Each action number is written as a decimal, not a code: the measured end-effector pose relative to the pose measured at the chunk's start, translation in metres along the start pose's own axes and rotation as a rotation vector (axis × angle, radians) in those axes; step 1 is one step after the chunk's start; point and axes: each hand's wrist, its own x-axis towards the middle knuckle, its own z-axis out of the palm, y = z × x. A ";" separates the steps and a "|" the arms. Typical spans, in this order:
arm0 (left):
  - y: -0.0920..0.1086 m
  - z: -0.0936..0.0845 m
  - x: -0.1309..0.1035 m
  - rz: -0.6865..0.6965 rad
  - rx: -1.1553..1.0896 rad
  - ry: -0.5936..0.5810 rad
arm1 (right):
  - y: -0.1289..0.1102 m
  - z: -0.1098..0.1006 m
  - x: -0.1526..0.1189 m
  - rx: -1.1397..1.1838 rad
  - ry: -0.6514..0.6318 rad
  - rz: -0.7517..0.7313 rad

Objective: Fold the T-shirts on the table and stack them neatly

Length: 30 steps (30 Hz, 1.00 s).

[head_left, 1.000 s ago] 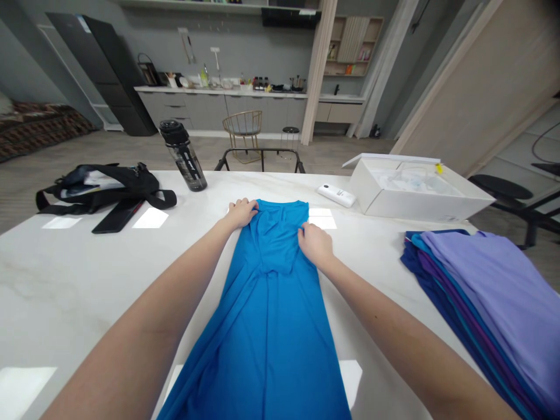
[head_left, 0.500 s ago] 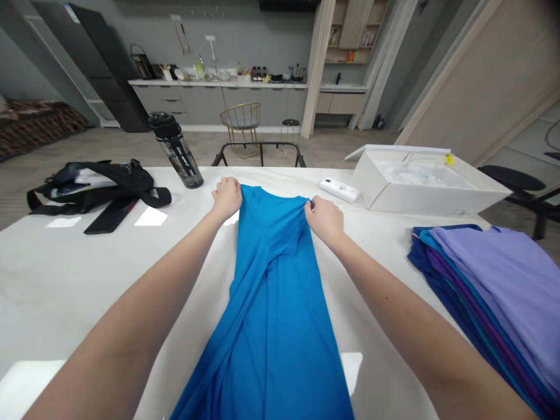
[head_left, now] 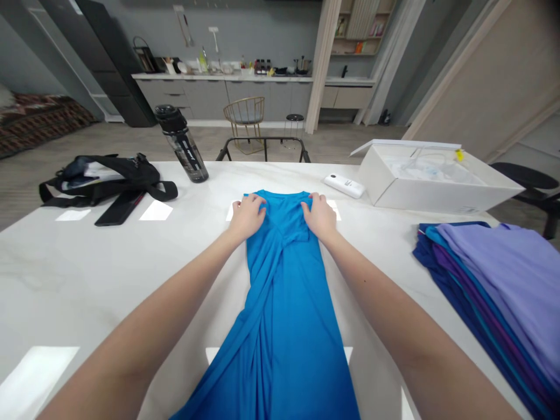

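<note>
Blue, soft-looking cloth lies under the fingertips of both your hands: your left hand (head_left: 248, 217) rests at the upper left corner of the garment (head_left: 301, 303), your right hand (head_left: 319, 216) at its upper right corner, a little above the middle of the frame. Fingers and thumbs curl down onto the fabric, but whether either hand pinches it or only presses cannot be told. To work it well, draw the two corners gently apart at an even pull, so that the top edge between them lies straight and the rumpled patch just below it flattens out. Watch the left half, where long folds slant from the upper middle toward the lower left; tugging harder on one side would probably deepen them, so ease those out with a flat palm. Both backs of the hands face up, wrists nearly level with each other, and your forearms reach in from the lower left and lower right corners, spread wide on either side of the cloth. Keep them low and matched, so neither corner lifts off the white table (head_left: 87, 280). Farther out, the folded clothes (head_left: 503, 262) at the lower right lie well apart from your right hand, and the bottle (head_left: 186, 149) stands at the upper left.
</note>
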 end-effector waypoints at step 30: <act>0.081 -0.077 -0.312 -0.088 0.091 -0.144 | -0.078 -0.065 -0.268 -0.092 -0.294 -0.748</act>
